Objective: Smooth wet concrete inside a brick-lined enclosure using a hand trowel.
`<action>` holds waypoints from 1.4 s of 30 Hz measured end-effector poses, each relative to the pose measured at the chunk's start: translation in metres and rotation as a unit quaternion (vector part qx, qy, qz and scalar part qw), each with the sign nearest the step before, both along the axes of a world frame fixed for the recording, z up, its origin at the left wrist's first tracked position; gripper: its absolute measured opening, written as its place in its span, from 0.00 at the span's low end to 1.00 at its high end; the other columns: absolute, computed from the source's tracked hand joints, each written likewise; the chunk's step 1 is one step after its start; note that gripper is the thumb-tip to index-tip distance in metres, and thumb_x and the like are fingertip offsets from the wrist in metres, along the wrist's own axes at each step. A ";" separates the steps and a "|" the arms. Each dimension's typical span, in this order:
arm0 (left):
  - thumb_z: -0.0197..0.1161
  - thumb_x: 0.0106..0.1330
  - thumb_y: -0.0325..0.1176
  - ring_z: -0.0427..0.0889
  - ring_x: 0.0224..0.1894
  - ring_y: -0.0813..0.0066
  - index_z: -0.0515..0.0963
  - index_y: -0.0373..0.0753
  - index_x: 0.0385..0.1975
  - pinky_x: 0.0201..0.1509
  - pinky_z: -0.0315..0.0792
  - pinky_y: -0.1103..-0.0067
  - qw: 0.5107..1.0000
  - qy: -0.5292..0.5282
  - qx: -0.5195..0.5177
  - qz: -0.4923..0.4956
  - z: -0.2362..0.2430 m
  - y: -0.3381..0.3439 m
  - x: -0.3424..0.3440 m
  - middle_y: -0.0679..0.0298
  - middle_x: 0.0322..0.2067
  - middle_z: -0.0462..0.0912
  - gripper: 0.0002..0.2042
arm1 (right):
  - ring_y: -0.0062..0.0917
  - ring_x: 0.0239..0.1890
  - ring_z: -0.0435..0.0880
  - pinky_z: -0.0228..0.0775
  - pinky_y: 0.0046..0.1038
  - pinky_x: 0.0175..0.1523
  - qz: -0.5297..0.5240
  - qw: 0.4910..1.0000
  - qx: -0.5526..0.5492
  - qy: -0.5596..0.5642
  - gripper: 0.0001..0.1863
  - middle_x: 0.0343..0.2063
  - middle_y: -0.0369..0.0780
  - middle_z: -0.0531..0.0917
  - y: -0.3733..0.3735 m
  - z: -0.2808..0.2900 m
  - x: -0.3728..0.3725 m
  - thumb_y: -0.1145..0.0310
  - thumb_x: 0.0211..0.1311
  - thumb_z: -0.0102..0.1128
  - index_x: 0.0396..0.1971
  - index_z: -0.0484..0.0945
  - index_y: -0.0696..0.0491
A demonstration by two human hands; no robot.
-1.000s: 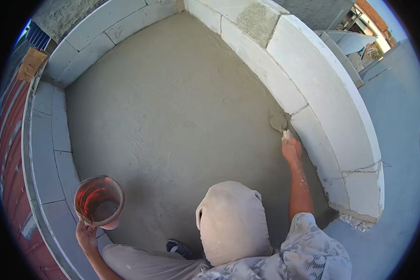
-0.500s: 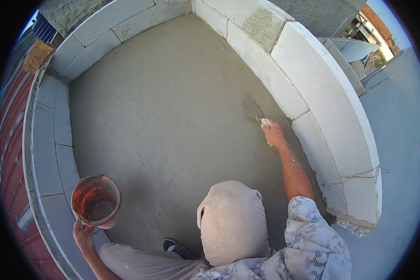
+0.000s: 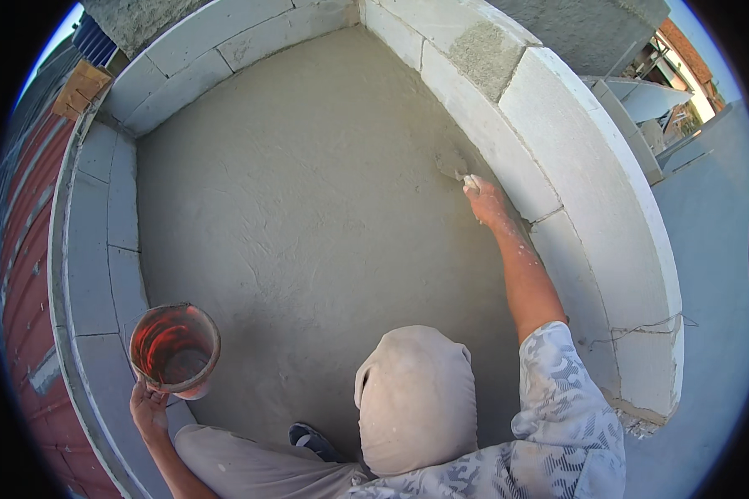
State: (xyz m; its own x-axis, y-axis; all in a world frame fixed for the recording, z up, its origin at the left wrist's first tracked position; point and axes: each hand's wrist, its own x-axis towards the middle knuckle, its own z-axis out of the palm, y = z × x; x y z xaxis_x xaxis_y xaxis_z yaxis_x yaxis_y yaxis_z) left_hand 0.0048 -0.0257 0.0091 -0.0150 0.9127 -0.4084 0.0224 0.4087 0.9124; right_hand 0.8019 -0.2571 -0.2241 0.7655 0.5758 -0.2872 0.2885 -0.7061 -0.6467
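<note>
My right hand (image 3: 486,202) is closed round the pale handle of a trowel (image 3: 450,164), reaching forward beside the right-hand block wall (image 3: 495,145). Its mortar-smeared blade rests on, or just over, the wet grey mortar floor (image 3: 308,191) and blends into it. At the lower left my left hand (image 3: 148,409) grips the near rim of a worn bucket (image 3: 207,376). The bucket is tilted so its reddish inside shows, with grey residue at the bottom. Part of the left hand's grip is hidden behind the bucket.
Pale block walls enclose the floor, including the left wall (image 3: 91,249) and the far wall (image 3: 191,87). My bent knee (image 3: 418,399) and dark shoe (image 3: 314,442) are low in view. A bent wire (image 3: 641,329) lies across the right wall; red corrugated sheeting (image 3: 33,308) lies beyond the left wall.
My right hand and the trowel have moved forward along the right wall. The view has shifted slightly; my left hand still holds the bucket in nearly the same place.
</note>
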 end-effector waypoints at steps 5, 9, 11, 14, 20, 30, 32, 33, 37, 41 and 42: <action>0.51 0.77 0.40 0.86 0.34 0.73 0.77 0.36 0.53 0.47 0.80 0.71 1.000 0.000 -0.011 -0.014 -0.010 0.003 0.003 0.63 0.37 0.87 0.16 | 0.44 0.61 0.78 0.72 0.41 0.62 -0.025 0.998 -0.049 -0.041 0.29 0.55 0.49 0.82 0.020 -0.019 0.031 0.52 0.67 0.59 0.64 0.74 0.51; 0.52 0.77 0.40 0.86 0.33 0.74 0.77 0.35 0.51 0.45 0.81 0.71 0.999 0.031 0.000 -0.009 0.002 -0.001 0.000 0.63 0.36 0.87 0.15 | 0.44 0.60 0.79 0.72 0.41 0.62 0.073 0.993 -0.072 0.063 0.30 0.56 0.49 0.81 0.041 0.001 -0.058 0.52 0.67 0.59 0.65 0.72 0.51; 0.52 0.77 0.40 0.86 0.33 0.74 0.78 0.35 0.49 0.45 0.81 0.72 0.999 0.014 0.006 -0.037 0.003 0.002 0.010 0.63 0.37 0.87 0.15 | 0.45 0.58 0.80 0.73 0.43 0.61 0.133 0.989 -0.049 0.044 0.30 0.54 0.50 0.82 0.025 0.000 -0.099 0.52 0.67 0.60 0.66 0.72 0.50; 0.53 0.77 0.40 0.86 0.33 0.74 0.78 0.35 0.49 0.45 0.80 0.72 0.999 0.004 0.013 -0.030 0.000 0.002 0.006 0.63 0.37 0.87 0.15 | 0.48 0.56 0.81 0.74 0.45 0.59 0.214 0.977 -0.024 0.005 0.29 0.51 0.52 0.83 0.004 0.009 -0.149 0.53 0.68 0.59 0.65 0.72 0.49; 0.53 0.76 0.39 0.85 0.34 0.74 0.78 0.35 0.49 0.47 0.79 0.73 1.000 -0.015 0.012 -0.025 -0.002 -0.003 0.009 0.63 0.38 0.87 0.14 | 0.51 0.54 0.81 0.74 0.49 0.57 0.050 0.990 -0.101 -0.089 0.29 0.47 0.54 0.85 -0.022 0.020 -0.113 0.56 0.69 0.57 0.67 0.69 0.51; 0.54 0.76 0.39 0.85 0.33 0.75 0.78 0.36 0.45 0.46 0.79 0.75 1.000 -0.005 0.024 -0.011 -0.006 0.002 0.017 0.64 0.36 0.86 0.13 | 0.53 0.54 0.81 0.73 0.48 0.59 0.235 0.966 -0.107 -0.001 0.32 0.51 0.55 0.82 -0.016 0.004 -0.259 0.56 0.70 0.57 0.71 0.64 0.47; 0.56 0.76 0.39 0.85 0.33 0.76 0.78 0.37 0.44 0.46 0.79 0.76 1.000 -0.004 0.013 -0.015 -0.005 0.001 0.017 0.64 0.35 0.86 0.11 | 0.53 0.52 0.82 0.73 0.48 0.59 0.310 0.943 -0.121 -0.025 0.32 0.49 0.55 0.82 -0.019 0.008 -0.270 0.56 0.70 0.56 0.71 0.64 0.46; 0.56 0.76 0.39 0.85 0.33 0.76 0.78 0.37 0.44 0.46 0.79 0.76 1.000 0.007 0.013 0.005 0.000 -0.001 0.010 0.64 0.35 0.86 0.11 | 0.53 0.51 0.82 0.74 0.48 0.58 0.301 0.943 -0.130 -0.049 0.31 0.48 0.54 0.82 -0.019 0.016 -0.269 0.57 0.70 0.56 0.71 0.64 0.46; 0.62 0.72 0.37 0.85 0.32 0.76 0.78 0.37 0.39 0.43 0.78 0.78 0.999 0.011 0.029 -0.011 0.009 -0.006 0.014 0.64 0.34 0.86 0.09 | 0.53 0.47 0.84 0.75 0.50 0.51 0.112 0.971 -0.163 -0.132 0.30 0.43 0.54 0.84 -0.044 0.017 -0.216 0.58 0.71 0.56 0.70 0.65 0.47; 0.70 0.65 0.34 0.81 0.28 0.76 0.76 0.37 0.34 0.39 0.77 0.76 0.996 0.072 0.043 0.017 -0.009 -0.001 0.017 0.65 0.28 0.82 0.10 | 0.46 0.38 0.86 0.77 0.47 0.44 -0.116 0.984 -0.071 -0.112 0.26 0.36 0.51 0.86 -0.073 -0.017 -0.169 0.57 0.69 0.58 0.61 0.72 0.56; 0.71 0.64 0.32 0.80 0.27 0.76 0.76 0.36 0.34 0.38 0.77 0.76 0.996 0.071 0.044 0.027 -0.006 -0.003 0.019 0.65 0.27 0.81 0.10 | 0.43 0.34 0.86 0.77 0.45 0.41 -0.178 0.983 -0.045 -0.032 0.25 0.33 0.49 0.85 -0.066 -0.013 -0.171 0.58 0.68 0.58 0.59 0.73 0.57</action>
State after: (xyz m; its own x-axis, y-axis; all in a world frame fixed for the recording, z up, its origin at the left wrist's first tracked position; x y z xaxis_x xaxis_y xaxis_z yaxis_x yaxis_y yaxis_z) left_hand 0.0242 -0.0284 0.0031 -0.1172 0.9414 -0.3164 0.1343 0.3307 0.9341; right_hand 0.6307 -0.3232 -0.2368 0.9316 0.2435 -0.2698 0.0509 -0.8225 -0.5665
